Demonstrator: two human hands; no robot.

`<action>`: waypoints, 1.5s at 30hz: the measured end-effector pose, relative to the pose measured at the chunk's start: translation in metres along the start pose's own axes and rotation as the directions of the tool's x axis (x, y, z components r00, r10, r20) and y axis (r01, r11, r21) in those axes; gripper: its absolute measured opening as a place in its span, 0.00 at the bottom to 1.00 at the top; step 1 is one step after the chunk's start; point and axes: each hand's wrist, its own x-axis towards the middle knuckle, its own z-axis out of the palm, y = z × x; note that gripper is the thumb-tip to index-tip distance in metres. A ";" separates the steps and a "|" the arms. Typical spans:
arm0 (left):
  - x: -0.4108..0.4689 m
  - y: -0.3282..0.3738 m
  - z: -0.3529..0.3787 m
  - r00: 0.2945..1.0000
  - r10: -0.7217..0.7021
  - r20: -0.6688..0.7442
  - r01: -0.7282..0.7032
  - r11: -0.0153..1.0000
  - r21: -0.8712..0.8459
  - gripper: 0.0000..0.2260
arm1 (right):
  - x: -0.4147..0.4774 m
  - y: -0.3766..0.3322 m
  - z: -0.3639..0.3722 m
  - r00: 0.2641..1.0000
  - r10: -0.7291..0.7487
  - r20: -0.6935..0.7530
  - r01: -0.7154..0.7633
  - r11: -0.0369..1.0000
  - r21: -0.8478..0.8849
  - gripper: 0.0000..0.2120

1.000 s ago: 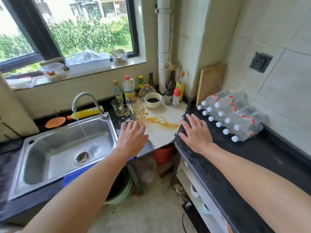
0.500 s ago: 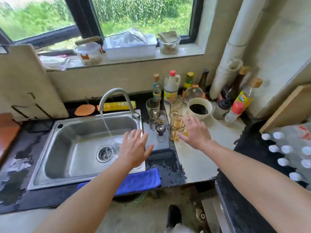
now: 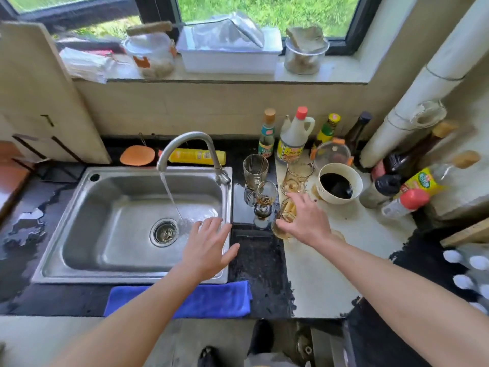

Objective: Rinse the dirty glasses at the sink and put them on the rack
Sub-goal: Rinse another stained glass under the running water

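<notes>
The right hand [image 3: 307, 221] has moved down onto the nearest glass [image 3: 285, 214] on the desk [image 3: 312, 274] beside the sink [image 3: 105, 207]. Its fingers are spread, not yet gripping. The left hand [image 3: 206, 250] hovers released. Pickup looks imminent.

Blue cloth [image 3: 211, 300], yellow bottle [image 3: 197, 156], orange sponge [image 3: 137, 155], amber-stained glasses [image 3: 284, 215].

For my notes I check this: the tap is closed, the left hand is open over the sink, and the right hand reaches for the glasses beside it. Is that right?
No. The tap is open: the head view shows water running from it into the sink. The rest is correct.
</notes>
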 end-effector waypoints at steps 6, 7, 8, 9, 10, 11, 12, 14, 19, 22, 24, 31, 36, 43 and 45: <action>-0.017 -0.029 0.000 1.000 -0.029 -0.002 0.028 0.995 -0.097 0.23 | -0.009 -0.074 -0.001 0.994 -0.108 -0.022 0.110 0.980 0.166 0.35; -0.020 -0.036 0.001 0.999 -0.044 0.006 0.045 0.992 -0.118 0.23 | -0.006 -0.092 0.001 0.993 -0.111 -0.025 0.114 0.972 0.204 0.35; -0.023 -0.043 0.001 0.998 -0.060 0.010 0.061 0.989 -0.138 0.24 | -0.003 -0.109 0.005 0.994 -0.106 -0.027 0.110 0.963 0.245 0.34; -0.026 -0.051 0.002 0.997 -0.072 0.015 0.074 0.985 -0.157 0.24 | 0.000 -0.126 0.010 0.995 -0.095 -0.025 0.098 0.954 0.284 0.34; -0.029 -0.059 0.003 0.997 -0.078 0.021 0.080 0.981 -0.174 0.25 | 0.003 -0.142 0.017 0.997 -0.074 -0.016 0.076 0.944 0.321 0.33; -0.032 -0.068 0.005 0.996 -0.081 0.029 0.085 0.979 -0.188 0.26 | 0.007 -0.158 0.024 0.999 -0.050 -0.001 0.047 0.933 0.358 0.33; -0.035 -0.079 0.007 0.996 -0.084 0.039 0.090 0.977 -0.194 0.27 | 0.012 -0.173 0.033 0.999 -0.024 0.021 0.014 0.919 0.395 0.33; -0.039 -0.104 0.009 0.992 -0.109 0.064 0.120 0.973 -0.195 0.28 | 0.024 -0.202 0.050 0.997 0.038 0.064 -0.063 0.885 0.460 0.33; -0.038 -0.178 0.018 0.977 -0.128 0.168 0.167 0.956 -0.242 0.31 | 0.052 -0.260 0.094 0.954 0.229 0.194 -0.300 0.779 0.551 0.34; -0.030 -0.208 0.025 0.969 -0.096 0.226 0.160 0.946 -0.283 0.34 | 0.069 -0.286 0.115 0.925 0.306 0.223 -0.379 0.756 0.534 0.34; -0.023 -0.214 0.027 0.962 -0.118 0.245 0.197 0.924 -0.327 0.33 | 0.075 -0.295 0.118 0.899 0.352 0.259 -0.437 0.717 0.542 0.31; 0.013 -0.232 0.046 0.954 -0.101 0.282 0.231 0.846 -0.480 0.29 | 0.094 -0.303 0.129 0.804 0.457 0.381 -0.594 0.578 0.560 0.34; 0.042 -0.254 0.041 0.917 -0.172 0.361 0.381 0.649 -0.658 0.26 | 0.101 -0.296 0.117 0.847 0.319 0.426 -0.520 0.662 0.540 0.34; 0.068 -0.279 0.028 0.868 -0.088 0.488 0.446 0.569 -0.691 0.28 | 0.119 -0.280 0.103 0.850 0.242 0.468 -0.507 0.620 0.599 0.17; 0.075 -0.281 0.018 0.841 -0.014 0.540 0.459 0.546 -0.701 0.28 | 0.124 -0.280 0.100 0.841 0.213 0.497 -0.506 0.636 0.583 0.16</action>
